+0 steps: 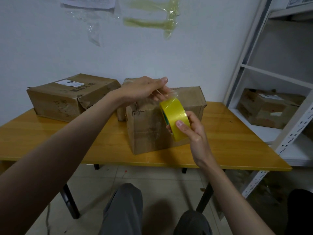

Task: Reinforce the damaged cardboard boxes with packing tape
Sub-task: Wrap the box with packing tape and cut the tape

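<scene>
A yellow roll of packing tape [174, 116] is held in front of a worn cardboard box [152, 131] standing mid-table. My right hand [193, 131] grips the roll, thumb on its outer face. My left hand [147, 90] pinches the clear loose end of the tape [171, 96], which is peeled a short way up off the roll. A flat torn box [67, 97] with a white label lies at the back left. A third box [121, 114] shows partly behind my left hand.
The boxes stand on a yellow wooden table [228, 138] against a white wall with tape scraps [152, 22] stuck high up. A white metal shelf [271, 75] at the right holds another damaged box [265, 109]. My knees are below the table's front edge.
</scene>
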`<state>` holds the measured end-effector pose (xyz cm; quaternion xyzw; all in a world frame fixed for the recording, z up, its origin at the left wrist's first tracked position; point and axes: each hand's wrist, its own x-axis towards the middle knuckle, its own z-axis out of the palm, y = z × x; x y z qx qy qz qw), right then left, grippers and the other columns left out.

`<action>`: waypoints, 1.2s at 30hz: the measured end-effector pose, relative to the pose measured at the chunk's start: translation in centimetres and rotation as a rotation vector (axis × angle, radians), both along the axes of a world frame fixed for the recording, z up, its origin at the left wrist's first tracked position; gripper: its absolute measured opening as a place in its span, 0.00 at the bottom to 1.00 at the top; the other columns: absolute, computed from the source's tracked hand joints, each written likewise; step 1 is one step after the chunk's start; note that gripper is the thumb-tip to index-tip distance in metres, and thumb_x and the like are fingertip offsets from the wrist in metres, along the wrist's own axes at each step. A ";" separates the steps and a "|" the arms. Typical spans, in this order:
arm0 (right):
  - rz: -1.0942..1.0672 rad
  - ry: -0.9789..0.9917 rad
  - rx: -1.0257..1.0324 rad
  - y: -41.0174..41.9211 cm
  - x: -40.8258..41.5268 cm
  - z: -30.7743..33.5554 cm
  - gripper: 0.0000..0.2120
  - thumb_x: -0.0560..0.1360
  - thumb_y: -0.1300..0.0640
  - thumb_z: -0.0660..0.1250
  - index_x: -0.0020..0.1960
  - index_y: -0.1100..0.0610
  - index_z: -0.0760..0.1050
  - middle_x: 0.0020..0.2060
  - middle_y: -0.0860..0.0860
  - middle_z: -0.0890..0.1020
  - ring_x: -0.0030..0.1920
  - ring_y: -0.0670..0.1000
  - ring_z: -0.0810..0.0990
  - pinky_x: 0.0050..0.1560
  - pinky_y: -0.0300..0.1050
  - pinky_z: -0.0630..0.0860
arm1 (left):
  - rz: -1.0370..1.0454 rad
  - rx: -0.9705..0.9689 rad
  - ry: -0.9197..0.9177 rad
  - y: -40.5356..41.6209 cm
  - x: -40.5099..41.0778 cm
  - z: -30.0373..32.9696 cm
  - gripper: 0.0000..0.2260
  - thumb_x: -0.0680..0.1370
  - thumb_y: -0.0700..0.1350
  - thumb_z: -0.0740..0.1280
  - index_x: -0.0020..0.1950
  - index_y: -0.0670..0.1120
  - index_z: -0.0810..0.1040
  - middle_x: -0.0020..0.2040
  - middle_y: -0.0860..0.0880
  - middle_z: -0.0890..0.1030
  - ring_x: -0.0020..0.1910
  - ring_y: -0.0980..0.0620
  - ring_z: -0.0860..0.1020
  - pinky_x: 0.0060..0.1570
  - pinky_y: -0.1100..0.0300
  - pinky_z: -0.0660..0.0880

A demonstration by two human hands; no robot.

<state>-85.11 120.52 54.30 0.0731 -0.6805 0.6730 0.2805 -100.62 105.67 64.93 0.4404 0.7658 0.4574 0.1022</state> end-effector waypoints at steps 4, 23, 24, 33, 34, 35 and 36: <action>0.013 -0.033 0.017 0.1 0.1 -0.6 0.14 0.78 0.55 0.66 0.59 0.62 0.75 0.46 0.59 0.85 0.47 0.58 0.85 0.48 0.51 0.80 | -0.113 -0.010 0.007 -0.5 -0.5 -0.9 0.12 0.84 0.46 0.63 0.57 0.43 0.84 0.53 0.46 0.86 0.52 0.51 0.83 0.54 0.58 0.80; 0.052 -0.135 -0.033 -0.7 0.4 -1.0 0.17 0.76 0.55 0.68 0.57 0.67 0.74 0.41 0.64 0.85 0.39 0.62 0.85 0.41 0.49 0.81 | -0.010 -0.039 -0.157 -1.0 -0.6 -1.9 0.04 0.75 0.37 0.75 0.48 0.39 0.85 0.43 0.46 0.86 0.42 0.55 0.84 0.46 0.64 0.82; 0.053 -0.144 -0.029 -0.8 0.4 -0.9 0.17 0.76 0.55 0.68 0.57 0.67 0.74 0.41 0.64 0.85 0.39 0.62 0.85 0.41 0.50 0.82 | 0.004 -0.052 -0.151 -0.9 -0.6 -1.8 0.04 0.75 0.37 0.74 0.48 0.39 0.84 0.42 0.46 0.86 0.42 0.55 0.84 0.45 0.64 0.82; -0.006 -0.241 0.002 -1.0 0.4 -0.6 0.08 0.80 0.58 0.69 0.50 0.64 0.75 0.36 0.65 0.84 0.33 0.61 0.83 0.38 0.51 0.80 | 0.003 -0.193 -0.130 -1.3 -0.1 -1.1 0.02 0.80 0.35 0.69 0.51 0.40 0.79 0.39 0.48 0.82 0.38 0.55 0.82 0.42 0.65 0.81; -0.009 -0.250 0.006 -1.0 0.5 -0.6 0.09 0.80 0.58 0.69 0.50 0.64 0.75 0.36 0.65 0.84 0.34 0.61 0.83 0.39 0.52 0.80 | -0.009 -0.199 -0.128 -1.4 0.0 -1.1 0.05 0.79 0.33 0.69 0.53 0.40 0.78 0.39 0.49 0.82 0.38 0.56 0.82 0.42 0.64 0.81; -0.012 -0.260 0.012 -1.0 0.5 -0.5 0.09 0.80 0.57 0.69 0.51 0.65 0.75 0.36 0.65 0.84 0.34 0.61 0.83 0.39 0.53 0.80 | -0.021 -0.209 -0.123 -1.5 0.1 -1.2 0.07 0.78 0.32 0.70 0.54 0.40 0.78 0.38 0.49 0.81 0.38 0.56 0.82 0.43 0.63 0.82; -0.014 -0.271 0.022 -1.0 0.5 -0.5 0.09 0.80 0.57 0.69 0.50 0.64 0.75 0.35 0.64 0.84 0.33 0.61 0.83 0.39 0.52 0.80 | -0.023 -0.226 -0.115 -1.5 0.1 -1.2 0.09 0.77 0.31 0.71 0.55 0.40 0.78 0.39 0.49 0.81 0.38 0.57 0.82 0.43 0.62 0.82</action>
